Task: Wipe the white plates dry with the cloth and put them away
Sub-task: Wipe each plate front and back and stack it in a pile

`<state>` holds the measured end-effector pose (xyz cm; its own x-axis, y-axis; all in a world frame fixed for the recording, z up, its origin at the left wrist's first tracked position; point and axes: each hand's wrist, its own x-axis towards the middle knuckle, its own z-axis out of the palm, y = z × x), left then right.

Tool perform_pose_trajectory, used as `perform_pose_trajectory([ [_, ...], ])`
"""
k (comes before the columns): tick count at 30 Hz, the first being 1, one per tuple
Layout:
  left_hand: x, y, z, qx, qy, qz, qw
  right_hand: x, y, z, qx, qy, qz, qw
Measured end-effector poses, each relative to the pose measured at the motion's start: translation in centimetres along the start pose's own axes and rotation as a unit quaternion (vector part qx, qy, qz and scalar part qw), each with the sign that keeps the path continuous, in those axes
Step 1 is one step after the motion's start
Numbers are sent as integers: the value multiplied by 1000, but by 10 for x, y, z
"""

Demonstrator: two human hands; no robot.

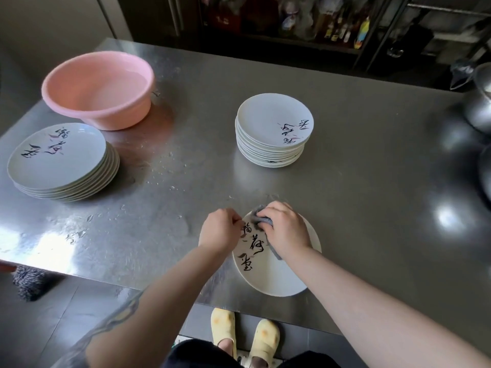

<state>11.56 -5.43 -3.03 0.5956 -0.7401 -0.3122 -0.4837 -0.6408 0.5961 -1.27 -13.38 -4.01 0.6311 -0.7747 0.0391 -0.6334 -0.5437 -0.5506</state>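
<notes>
Right hand (285, 229) presses grey cloth (261, 217) on inscribed white plate (268, 274).

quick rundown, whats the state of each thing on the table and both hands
plate: on table edge, being wiped
cloth: bunched on the plate
right hand: grips cloth
left hand: pinches plate rim
left stack: near basin
middle stack: untouched
basin: upright
table: wet patches

Commercial-type kitchen, prob. restaurant back area: big stainless steel desk (345, 155) w/ water drops, two stacks of matching white plates (273, 134) (61, 163), pink wash basin (98, 88), metal pots (478, 112) at right, shelving w/ bottles (337, 27) behind.
</notes>
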Motion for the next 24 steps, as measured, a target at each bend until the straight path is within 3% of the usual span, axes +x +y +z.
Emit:
perform_pose_trajectory([
  [6, -21, -17, -5, 68, -101, -11, 993, -7, 19, -8, 5, 37, 102, 994],
  [10, -3, -1, -9, 32, -57, 7, 998, -6, 6, -5, 2, 9, 75, 997],
  [14, 8, 11, 2, 15, -70, 28, 997, -4, 2, -6, 23, -22, 27, 999],
  [18, 3, -4, 0, 23, -74, -10, 997, -5, 17, -13, 9, 18, 66, 998],
  [22, -5, -15, -6, 64, -159, -13, 985, -13, 24, -15, -10, 39, 70, 997],
  [24, 0, -9, -6, 92, -118, 11, 989, -14, 19, -11, 10, 28, 57, 998],
])
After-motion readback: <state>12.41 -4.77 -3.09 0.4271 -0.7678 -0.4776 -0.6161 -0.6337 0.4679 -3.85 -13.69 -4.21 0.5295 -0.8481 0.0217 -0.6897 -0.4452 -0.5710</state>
